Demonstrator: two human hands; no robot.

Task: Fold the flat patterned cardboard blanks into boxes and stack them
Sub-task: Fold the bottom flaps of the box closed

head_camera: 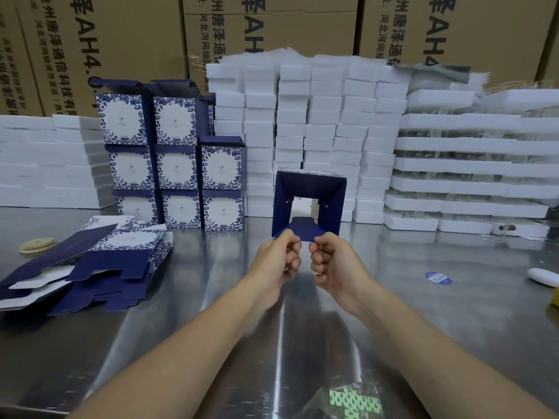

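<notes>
Shiny metal tabletop [211, 297] spreads out before us, with brown cartons [121, 40] at the back. We hold a half-made blue box [308, 189] near the middle, its open end facing us. Our left grip [276, 255] and right grip [332, 261] both pinch its bottom flap, side by side. Flat blanks [99, 267] lie piled on the left. Finished boxes [175, 164] stand stacked behind them, beside white foam blocks [317, 131].

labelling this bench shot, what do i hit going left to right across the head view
pile of flat blanks → stack of folded boxes → half-folded box → blue oval sticker → white object at the right edge
</notes>
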